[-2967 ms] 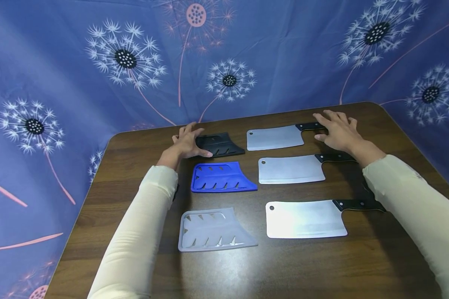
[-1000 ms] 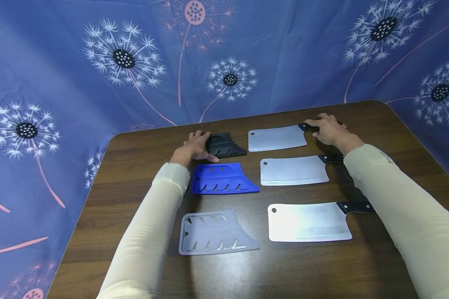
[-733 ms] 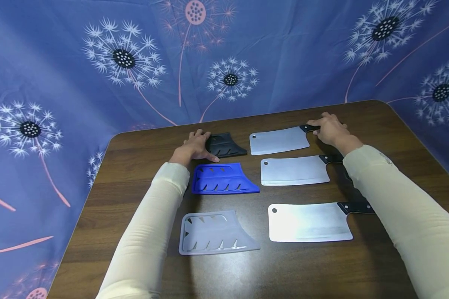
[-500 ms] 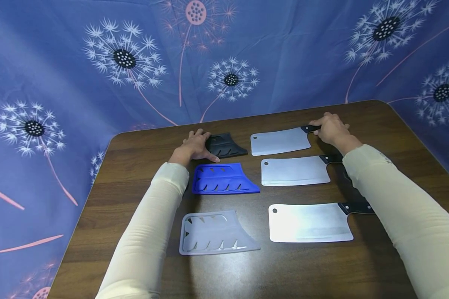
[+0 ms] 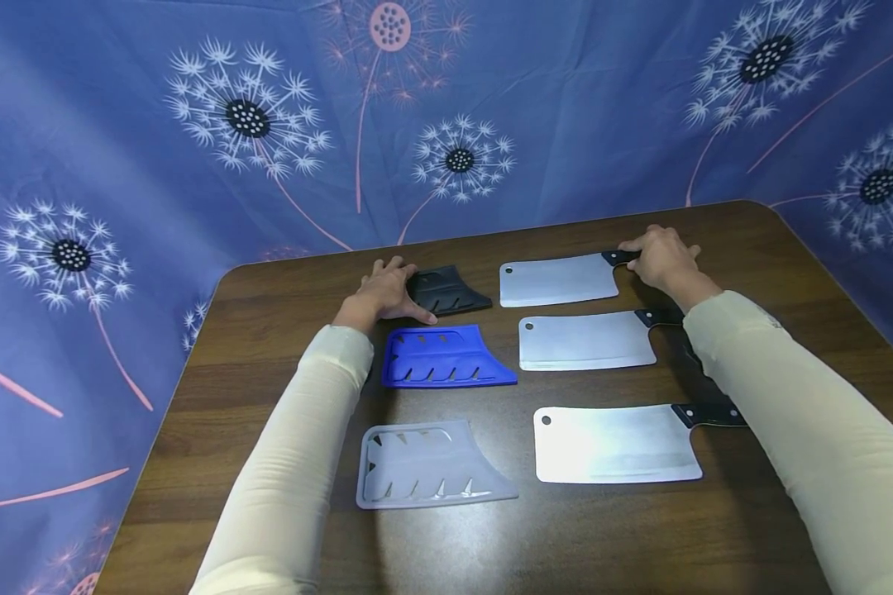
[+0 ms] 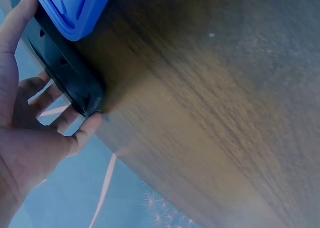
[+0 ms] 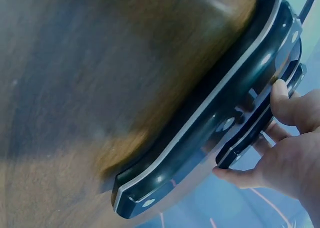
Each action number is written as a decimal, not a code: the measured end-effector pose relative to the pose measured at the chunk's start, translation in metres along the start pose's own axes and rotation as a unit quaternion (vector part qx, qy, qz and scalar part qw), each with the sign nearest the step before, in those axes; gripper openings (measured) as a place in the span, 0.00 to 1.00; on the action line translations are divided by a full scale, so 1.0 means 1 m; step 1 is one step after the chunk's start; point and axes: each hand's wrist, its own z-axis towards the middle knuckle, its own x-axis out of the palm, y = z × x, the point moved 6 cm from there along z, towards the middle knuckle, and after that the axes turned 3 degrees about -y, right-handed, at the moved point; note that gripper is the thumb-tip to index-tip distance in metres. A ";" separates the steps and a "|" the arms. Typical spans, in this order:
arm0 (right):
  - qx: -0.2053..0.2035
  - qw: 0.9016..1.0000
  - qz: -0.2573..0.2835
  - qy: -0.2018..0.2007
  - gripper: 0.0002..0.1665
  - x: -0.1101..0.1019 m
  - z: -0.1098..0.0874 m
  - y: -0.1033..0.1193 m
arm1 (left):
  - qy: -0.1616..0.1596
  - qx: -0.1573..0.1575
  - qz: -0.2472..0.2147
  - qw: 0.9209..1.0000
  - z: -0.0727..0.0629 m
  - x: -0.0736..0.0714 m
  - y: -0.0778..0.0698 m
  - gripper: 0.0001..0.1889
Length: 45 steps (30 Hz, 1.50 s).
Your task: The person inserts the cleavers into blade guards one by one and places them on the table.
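Note:
My left hand (image 5: 387, 293) holds the left end of a black blade guard (image 5: 450, 291) lying at the back of the table. In the left wrist view, the thumb lies on one long side of this guard (image 6: 62, 62) and the fingertips reach the other side. To its right, my right hand (image 5: 664, 263) grips the black handle of the farthest cleaver (image 5: 558, 279). Its steel blade points left, toward the guard. Most of that handle is hidden by the hand in the head view; in the right wrist view, thumb and fingers lie along the handle (image 7: 245, 138).
A blue guard (image 5: 446, 359) and a translucent grey guard (image 5: 427, 463) lie in front of the black one. Two more cleavers lie on the right, the middle one (image 5: 584, 340) and the nearest (image 5: 613, 445). A blue dandelion-print cloth (image 5: 565, 124) hangs behind the wooden table (image 5: 268, 347).
My left hand has shifted right along the black guard. My right hand has come down from above the farthest cleaver and closed round its handle; that cleaver has slid slightly right and nearer.

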 end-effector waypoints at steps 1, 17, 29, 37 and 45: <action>-0.002 1.000 0.000 -0.002 0.24 0.000 -0.001 0.000 | -0.003 0.002 0.000 1.000 -0.001 0.000 0.000 0.58; -0.043 0.993 -0.014 -0.112 0.28 -0.030 -0.012 0.013 | -0.055 0.006 -0.025 0.998 -0.006 0.001 0.009 0.59; -0.068 0.980 0.021 -0.187 0.34 -0.057 -0.036 0.013 | -0.132 0.041 -0.015 0.990 -0.026 -0.015 0.008 0.59; -0.085 0.964 0.038 -0.250 0.35 -0.075 -0.054 0.017 | -0.210 0.070 0.035 0.975 -0.040 -0.029 0.003 0.60; -0.106 0.946 0.051 -0.304 0.36 -0.088 -0.070 0.026 | -0.262 0.093 0.056 0.959 -0.054 -0.039 -0.004 0.60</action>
